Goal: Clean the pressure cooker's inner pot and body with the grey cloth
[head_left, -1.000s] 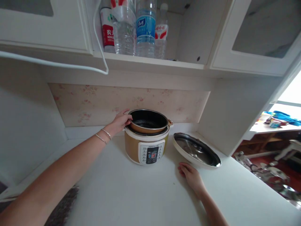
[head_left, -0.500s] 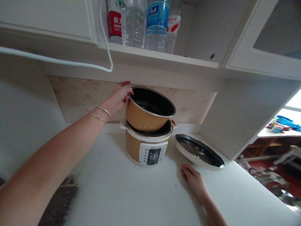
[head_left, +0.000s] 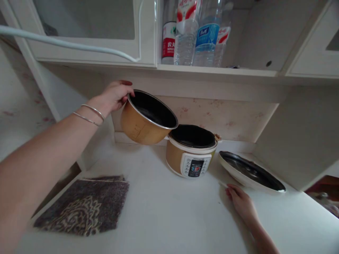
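- Left hand (head_left: 116, 95), upper left of frame: grips tilted pot (head_left: 141, 127) by its rim.
- Right hand (head_left: 242, 204), lower right: curled, well apart from pot; cannot tell whether holding anything.

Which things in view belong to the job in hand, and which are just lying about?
In the job:
inner pot, tilted in the left hand
cooker body
lid, near the right hand

Lying about:
patterned cloth
bottles on the shelf
white cord
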